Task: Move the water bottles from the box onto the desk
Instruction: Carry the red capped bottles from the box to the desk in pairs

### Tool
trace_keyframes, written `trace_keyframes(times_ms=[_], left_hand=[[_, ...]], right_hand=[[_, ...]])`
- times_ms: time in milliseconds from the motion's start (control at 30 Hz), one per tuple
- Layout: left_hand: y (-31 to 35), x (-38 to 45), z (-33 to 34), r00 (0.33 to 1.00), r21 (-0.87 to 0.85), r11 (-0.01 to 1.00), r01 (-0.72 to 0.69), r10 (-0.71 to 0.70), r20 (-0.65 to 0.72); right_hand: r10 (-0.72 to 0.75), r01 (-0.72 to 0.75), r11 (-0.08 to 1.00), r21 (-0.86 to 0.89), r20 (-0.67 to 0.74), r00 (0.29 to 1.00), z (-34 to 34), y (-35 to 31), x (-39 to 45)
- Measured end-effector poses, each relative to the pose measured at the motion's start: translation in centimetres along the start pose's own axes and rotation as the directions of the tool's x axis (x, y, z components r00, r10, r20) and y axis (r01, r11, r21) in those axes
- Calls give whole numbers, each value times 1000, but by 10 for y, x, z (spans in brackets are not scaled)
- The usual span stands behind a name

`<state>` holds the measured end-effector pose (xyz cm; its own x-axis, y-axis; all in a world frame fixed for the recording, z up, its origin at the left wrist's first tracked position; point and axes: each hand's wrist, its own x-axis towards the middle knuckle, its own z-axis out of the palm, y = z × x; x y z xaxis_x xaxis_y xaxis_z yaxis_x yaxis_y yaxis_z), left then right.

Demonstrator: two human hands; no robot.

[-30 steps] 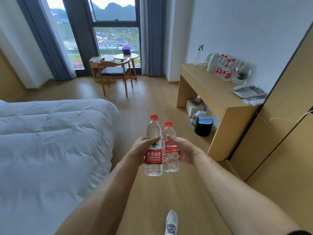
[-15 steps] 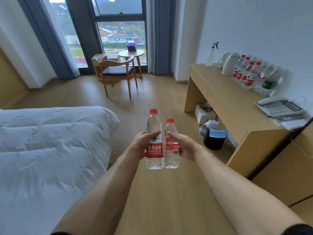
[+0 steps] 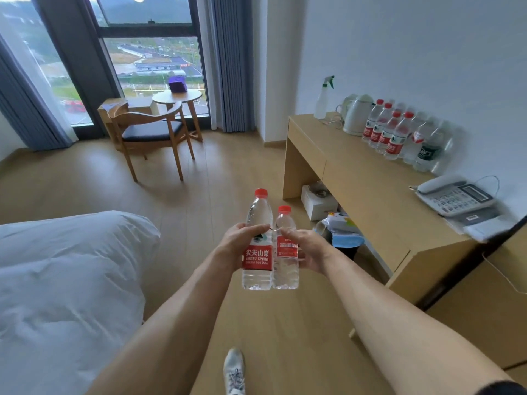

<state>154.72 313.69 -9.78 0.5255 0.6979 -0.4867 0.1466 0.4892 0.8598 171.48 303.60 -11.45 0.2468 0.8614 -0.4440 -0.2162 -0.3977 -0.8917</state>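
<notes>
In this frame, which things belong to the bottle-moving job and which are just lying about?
Part of the job:
- tall bottle held in left hand
- short bottle held in right hand
- desk
- bottles already on the desk

Just lying about:
- kettle
- spray bottle
- telephone
- chair
- bed

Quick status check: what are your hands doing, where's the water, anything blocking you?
Left hand grips taller bottle; right hand grips shorter bottle. Both upright, mid-air over floor. Desk ahead-right, bare patch free.

head-worn wide-angle view looks forward and down, hands close, desk (image 3: 368,192) right.
</notes>
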Motion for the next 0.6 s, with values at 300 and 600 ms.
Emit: trace_keyframes(times_ms=[300, 600], left_hand=[[85, 157, -10, 993, 30, 999, 45, -48, 112], [160, 270, -12, 968, 126, 991, 41, -70, 240]], right_hand=[[15, -8, 999, 37, -193, 981, -21, -70, 130], [-7, 36, 995, 91, -296, 955, -40, -132, 221]])
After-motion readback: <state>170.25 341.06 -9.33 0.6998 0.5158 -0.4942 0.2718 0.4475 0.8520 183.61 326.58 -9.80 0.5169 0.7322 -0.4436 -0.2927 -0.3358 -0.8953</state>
